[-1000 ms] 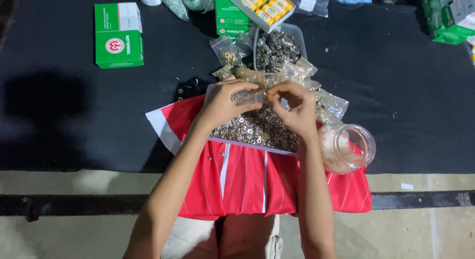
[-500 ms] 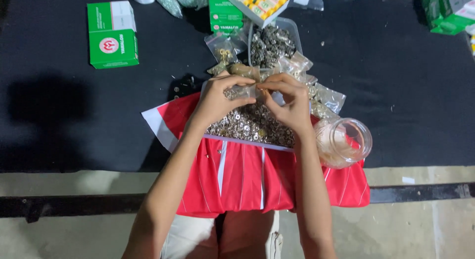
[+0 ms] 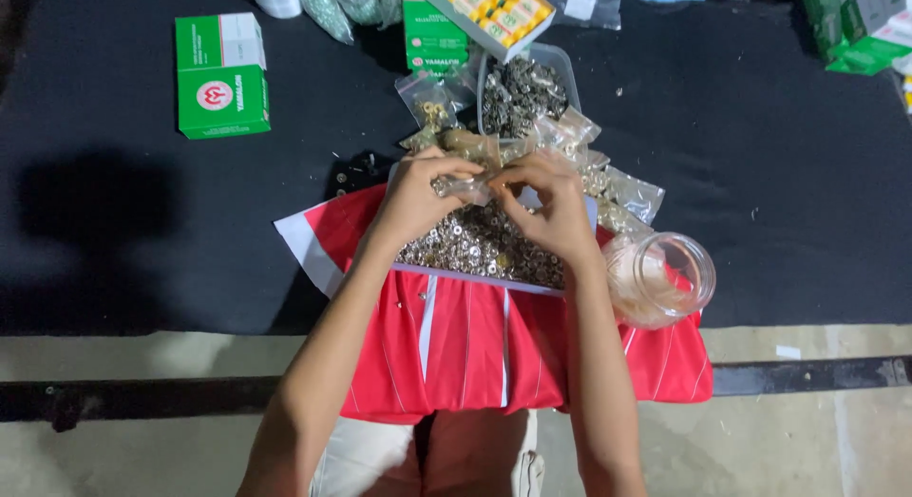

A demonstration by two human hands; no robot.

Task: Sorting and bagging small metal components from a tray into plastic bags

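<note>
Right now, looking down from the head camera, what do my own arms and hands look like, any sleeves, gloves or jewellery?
Both forearms are bare as far as the view shows, with no sleeves reaching them. The left hand and right hand wear no gloves. No watch, bracelet or ring can be made out, though the fingers are too small to be sure about rings.

- My left hand [image 3: 418, 198] and right hand [image 3: 556, 207] pinch a small clear bag [image 3: 463, 185] between them.
- Below lies a tray of metal eyelets [image 3: 475, 245] on red cloth [image 3: 456, 345].
- A clear jar [image 3: 665, 278] lies just right, on the black desk [image 3: 142, 221].
</note>
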